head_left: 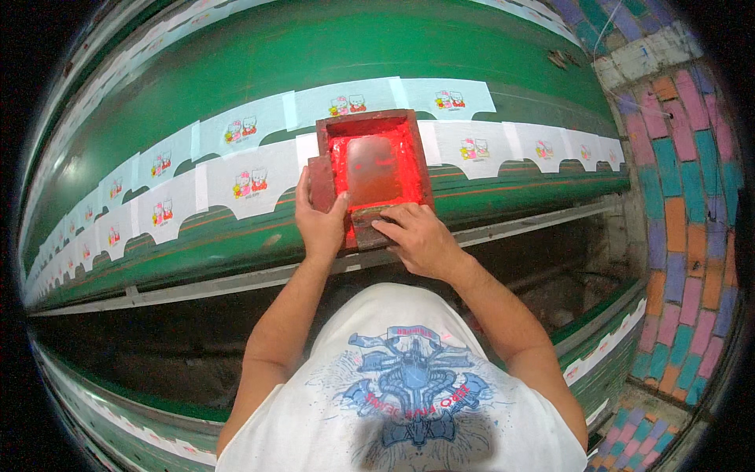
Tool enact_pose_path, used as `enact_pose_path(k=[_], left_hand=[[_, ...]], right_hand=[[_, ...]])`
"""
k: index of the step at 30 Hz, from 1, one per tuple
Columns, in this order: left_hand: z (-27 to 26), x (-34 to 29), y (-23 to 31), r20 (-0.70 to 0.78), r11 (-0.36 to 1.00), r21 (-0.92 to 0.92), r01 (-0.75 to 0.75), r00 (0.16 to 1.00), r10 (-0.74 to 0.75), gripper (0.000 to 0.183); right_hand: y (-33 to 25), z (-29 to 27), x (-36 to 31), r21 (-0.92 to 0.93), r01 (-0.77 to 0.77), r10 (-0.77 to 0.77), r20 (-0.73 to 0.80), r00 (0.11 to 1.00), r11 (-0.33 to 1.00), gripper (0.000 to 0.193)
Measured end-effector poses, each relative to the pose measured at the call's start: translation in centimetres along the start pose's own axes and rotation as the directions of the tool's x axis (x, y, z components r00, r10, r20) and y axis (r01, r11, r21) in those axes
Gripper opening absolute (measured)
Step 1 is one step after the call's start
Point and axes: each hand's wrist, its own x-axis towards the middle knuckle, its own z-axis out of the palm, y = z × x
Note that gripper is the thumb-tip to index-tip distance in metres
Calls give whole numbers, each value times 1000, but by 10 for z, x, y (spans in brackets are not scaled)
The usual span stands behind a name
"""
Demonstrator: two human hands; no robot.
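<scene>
My left grip (322, 228) is closed around the dark red block (321, 181) on the left side of a shallow frame (422, 161); the fingers of my right grip (425, 240) curl over a brown bar (370, 234) at its near edge. The frame is roughly rectangular, its dark red sides smeared inside with glossy bright red, which borders a shiny, greyish-brown panel (368, 169) in the middle. It sits over the nearer of two rows of white pieces (476, 149) on the long green table (314, 51). The uncovered pieces carry small prints of two cartoon figures. Past the table's right end are pink, teal, orange and purple bricks (683, 165).
</scene>
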Motion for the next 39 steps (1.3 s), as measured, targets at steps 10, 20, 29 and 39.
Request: enact_pose_path(k=[10,20,29,39], left_hand=[[8,-3,24,-34,988,150,-44,998,50,97],[126,-34,40,-36,992,49,-119,992,121,98],[236,-60,47,-42,999,38,4,999,-2,100],[242,-64,46,-59,996,69,55,997,-51,105]], right_hand=[[33,14,-54,436,-279,438,-324,839,856,48],[119,-32,-128,486,-238,437,-350,829,841,47],[202,-88,-202,468,-196,381,-343,858,862,52],[205,-107,-199,271,-24,101,-277,955,962,55]])
